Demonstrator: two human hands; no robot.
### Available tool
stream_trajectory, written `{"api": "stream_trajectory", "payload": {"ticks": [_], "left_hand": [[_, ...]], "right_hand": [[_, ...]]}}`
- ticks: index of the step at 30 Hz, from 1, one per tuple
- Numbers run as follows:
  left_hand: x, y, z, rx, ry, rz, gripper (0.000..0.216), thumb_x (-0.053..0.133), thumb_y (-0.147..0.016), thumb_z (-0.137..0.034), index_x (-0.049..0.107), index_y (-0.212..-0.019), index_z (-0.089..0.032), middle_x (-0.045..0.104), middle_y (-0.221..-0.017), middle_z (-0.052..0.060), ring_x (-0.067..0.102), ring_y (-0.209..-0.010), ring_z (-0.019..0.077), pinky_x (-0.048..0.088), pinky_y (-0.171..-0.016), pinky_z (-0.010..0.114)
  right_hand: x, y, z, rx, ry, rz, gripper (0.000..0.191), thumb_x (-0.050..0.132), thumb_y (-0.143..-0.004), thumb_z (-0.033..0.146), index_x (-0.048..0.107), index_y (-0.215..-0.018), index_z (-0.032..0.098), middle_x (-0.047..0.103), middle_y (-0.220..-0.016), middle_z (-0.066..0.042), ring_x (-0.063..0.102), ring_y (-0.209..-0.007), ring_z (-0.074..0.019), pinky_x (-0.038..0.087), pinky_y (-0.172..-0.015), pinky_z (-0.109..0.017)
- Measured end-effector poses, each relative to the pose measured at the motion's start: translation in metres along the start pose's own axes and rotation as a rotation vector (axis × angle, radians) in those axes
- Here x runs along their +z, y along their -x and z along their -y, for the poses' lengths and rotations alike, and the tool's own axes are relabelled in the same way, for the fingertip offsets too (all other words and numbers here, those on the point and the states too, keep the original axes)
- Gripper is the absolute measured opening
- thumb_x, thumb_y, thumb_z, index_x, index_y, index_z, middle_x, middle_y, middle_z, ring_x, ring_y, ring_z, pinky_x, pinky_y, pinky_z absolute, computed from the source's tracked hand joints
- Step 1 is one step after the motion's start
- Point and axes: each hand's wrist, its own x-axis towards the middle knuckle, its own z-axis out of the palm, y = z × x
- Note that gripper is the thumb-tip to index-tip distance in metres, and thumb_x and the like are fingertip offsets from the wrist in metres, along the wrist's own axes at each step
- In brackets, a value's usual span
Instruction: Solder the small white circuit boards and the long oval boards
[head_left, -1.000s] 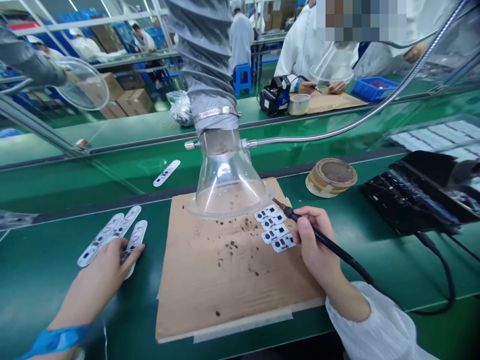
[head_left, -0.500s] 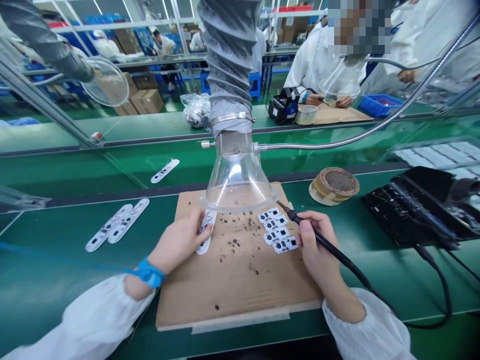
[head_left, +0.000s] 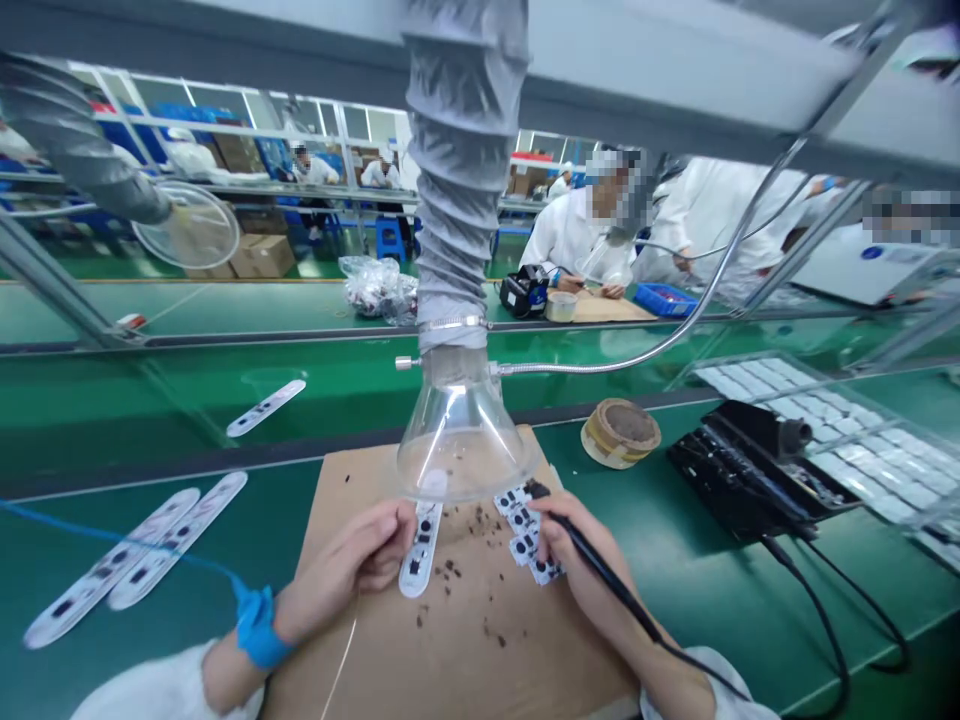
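My left hand [head_left: 371,550] has its fingers curled together just left of an oblong white circuit board [head_left: 424,550] on a cardboard sheet [head_left: 390,670]. A thin pale solder wire [head_left: 342,660] trails down from those closed fingers. In my right hand [head_left: 592,545] is a black soldering iron [head_left: 592,565], its tip end pointing up and left over a cluster of small white circuit boards [head_left: 523,545]. Part of that cluster is hidden behind the hand. Above the oblong board hangs a clear fume extraction hood [head_left: 461,440], which overlaps the board's far end.
Two more oblong boards [head_left: 180,540] lie at left, another board [head_left: 266,408] farther back. A round tin [head_left: 621,433], a black soldering stand [head_left: 750,470] with cables and a tray of white panels [head_left: 825,420] are at right. Dark specks dot the cardboard. A co-worker [head_left: 574,235] sits opposite.
My view has tilted up. My left hand has come off the oblong board and its fingers now close around the wire. The soldering iron has moved closer to the small boards.
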Motion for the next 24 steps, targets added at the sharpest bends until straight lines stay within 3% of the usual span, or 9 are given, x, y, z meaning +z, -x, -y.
{"api": "stream_trajectory", "payload": {"ticks": [2,6,9,13,16,20,24], "left_hand": [[0.007,0.002,0.007,-0.037,-0.082,-0.023,0.059,0.045,-0.103,-0.080,0.046,-0.083,-0.024,0.030,-0.068,-0.006,0.023,-0.056,0.0135,0.022,-0.054,0.030],[0.024,0.008,0.004,0.009,-0.547,-0.022,0.060,0.037,-0.105,-0.080,0.054,-0.088,-0.025,0.060,-0.085,0.006,0.055,-0.082,0.0262,0.042,-0.075,0.039],[0.030,0.013,0.000,-0.003,-0.655,0.005,0.060,0.030,-0.106,-0.078,0.057,-0.093,-0.027,0.069,-0.097,0.010,0.062,-0.091,0.0314,0.045,-0.081,0.042],[0.028,0.016,-0.002,-0.004,-0.657,-0.055,0.056,0.029,-0.109,-0.071,0.058,-0.092,-0.025,0.069,-0.092,0.007,0.063,-0.085,0.0284,0.045,-0.077,0.038],[0.017,0.015,-0.008,-0.012,-0.664,-0.081,0.053,0.036,-0.110,-0.064,0.056,-0.084,-0.023,0.061,-0.079,0.003,0.056,-0.075,0.0220,0.040,-0.068,0.032],[-0.014,0.014,-0.018,-0.041,-0.619,-0.092,0.051,0.048,-0.104,-0.066,0.053,-0.078,-0.022,0.044,-0.067,-0.004,0.040,-0.061,0.0147,0.030,-0.056,0.026],[-0.049,0.016,-0.023,0.154,-0.719,-0.341,0.041,0.055,-0.102,-0.052,0.056,-0.075,-0.021,0.040,-0.061,-0.006,0.035,-0.055,0.0119,0.028,-0.053,0.024]], "right_hand": [[0.009,0.000,0.015,-0.019,0.005,0.116,0.034,0.048,-0.116,0.046,0.076,-0.116,0.026,0.075,-0.083,-0.001,0.073,-0.074,-0.0186,0.056,-0.071,-0.028],[0.036,-0.005,0.051,-0.149,0.108,0.278,0.020,0.063,-0.112,0.045,0.074,-0.115,0.028,0.076,-0.109,-0.003,0.073,-0.102,-0.0213,0.055,-0.091,-0.030],[0.057,-0.012,0.069,-0.214,0.181,0.355,0.019,0.064,-0.112,0.042,0.072,-0.106,0.026,0.071,-0.104,-0.002,0.070,-0.099,-0.0201,0.053,-0.088,-0.030],[0.073,-0.021,0.067,-0.264,0.226,0.407,0.026,0.057,-0.116,0.040,0.071,-0.101,0.024,0.069,-0.101,-0.002,0.070,-0.094,-0.0192,0.052,-0.084,-0.029],[0.068,-0.026,0.061,-0.266,0.285,0.422,0.028,0.055,-0.117,0.039,0.072,-0.101,0.024,0.071,-0.103,-0.003,0.070,-0.095,-0.0205,0.052,-0.084,-0.031],[0.054,-0.031,0.054,-0.262,0.361,0.405,0.031,0.052,-0.117,0.035,0.070,-0.095,0.023,0.076,-0.101,-0.005,0.071,-0.094,-0.0237,0.054,-0.085,-0.036],[0.043,-0.034,0.045,-0.297,0.352,0.263,0.026,0.057,-0.114,0.031,0.072,-0.094,0.024,0.078,-0.093,-0.005,0.073,-0.084,-0.0230,0.058,-0.083,-0.037]]}}
